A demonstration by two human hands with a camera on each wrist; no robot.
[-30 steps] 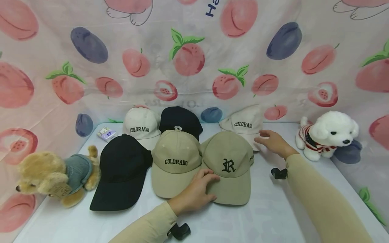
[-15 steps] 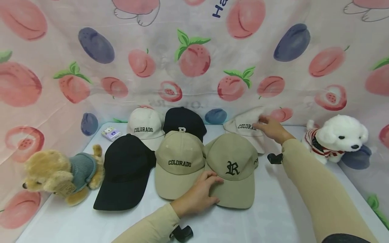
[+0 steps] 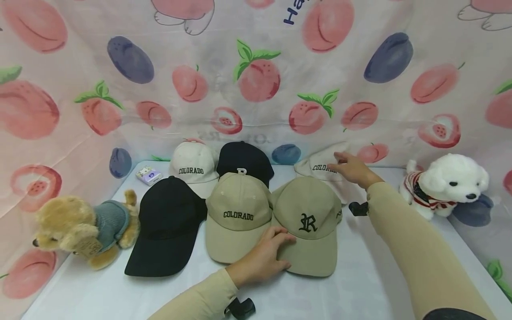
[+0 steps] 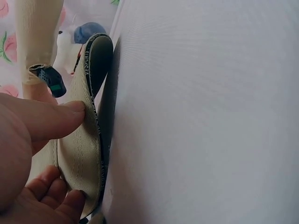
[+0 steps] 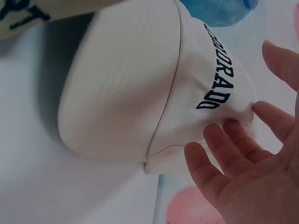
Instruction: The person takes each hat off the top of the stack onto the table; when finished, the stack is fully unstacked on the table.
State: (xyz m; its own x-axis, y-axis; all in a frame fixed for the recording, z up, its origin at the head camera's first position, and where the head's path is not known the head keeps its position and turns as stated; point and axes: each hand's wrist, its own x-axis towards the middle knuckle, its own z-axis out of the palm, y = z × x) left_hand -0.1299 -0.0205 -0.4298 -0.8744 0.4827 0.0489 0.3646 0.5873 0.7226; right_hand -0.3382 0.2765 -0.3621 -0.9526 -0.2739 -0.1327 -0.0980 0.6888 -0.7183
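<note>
Fingertips of my left hand (image 3: 261, 257) rest on top of the brim of a khaki cap (image 3: 306, 222) with a black letter R; the left wrist view shows the thumb and fingers lightly bent on that brim (image 4: 86, 140). At the back right, my right hand (image 3: 354, 169) touches the crown of a white COLORADO cap (image 3: 318, 160) with spread fingers. In the right wrist view the fingertips (image 5: 194, 151) lie along the side of this white cap (image 5: 126, 88), thumb held away from it. Part of its crown is hidden behind the hand in the head view.
Left of the R cap stand a khaki COLORADO cap (image 3: 238, 218) and a black cap (image 3: 168, 222). Behind them sit another white cap (image 3: 194, 162) and a navy cap (image 3: 245, 158). A small purple pack (image 3: 149, 175), a brown plush dog (image 3: 64, 218) and a white plush dog (image 3: 450, 178) flank them.
My right hand has moved up and left from beside the white cap onto its crown. The left hand stays on the R cap's brim. The head view has shifted slightly.
</note>
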